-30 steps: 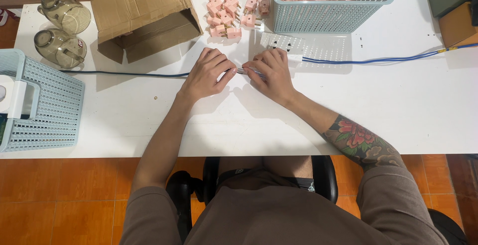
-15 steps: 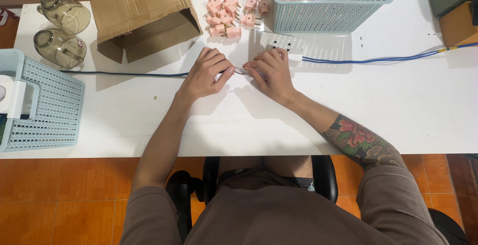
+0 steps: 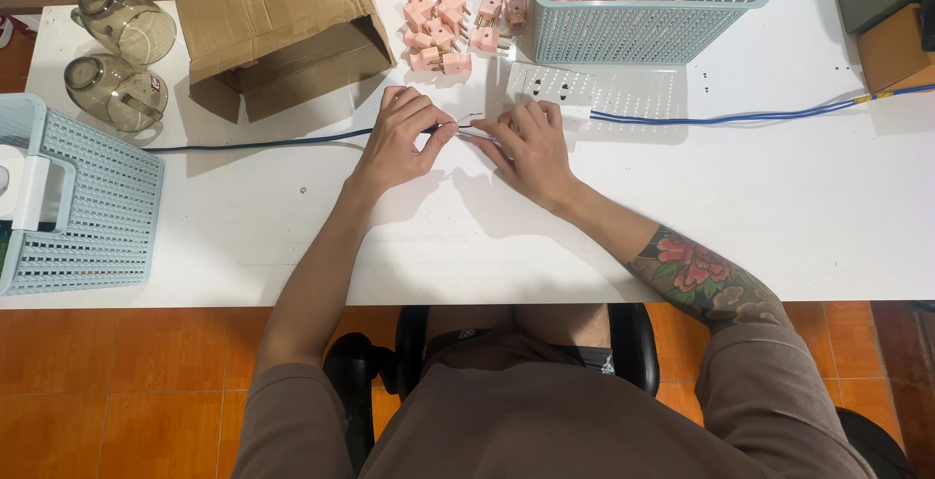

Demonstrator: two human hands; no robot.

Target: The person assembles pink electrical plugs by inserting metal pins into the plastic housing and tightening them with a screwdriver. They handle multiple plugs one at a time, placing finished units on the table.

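This is looking like a small workshop where plugs are being put together. Piles of pink plugs (image 3: 443, 26) are lying on a white worktop (image 3: 779, 206) and filling a plastic basket (image 3: 648, 12), beside a cardboard box (image 3: 282, 26) and long blue wire (image 3: 721, 117).

1. At table (image 3: 292, 245) centre: left hand (image 3: 397, 140) and right hand (image 3: 531, 153), side by side, fingertips meeting on a cable (image 3: 253, 142) running off to the left.
2. Just behind the right hand: power strip (image 3: 550, 84), its own cable (image 3: 730, 116) leading right.
3. Behind the strip: basket (image 3: 643, 26) with plugs inside; loose plugs (image 3: 443, 26) to its left.
4. Further left: cardboard box (image 3: 282, 31) (on its side), then two glass jars (image 3: 122, 55).
5. At the left edge: second basket (image 3: 88, 206).
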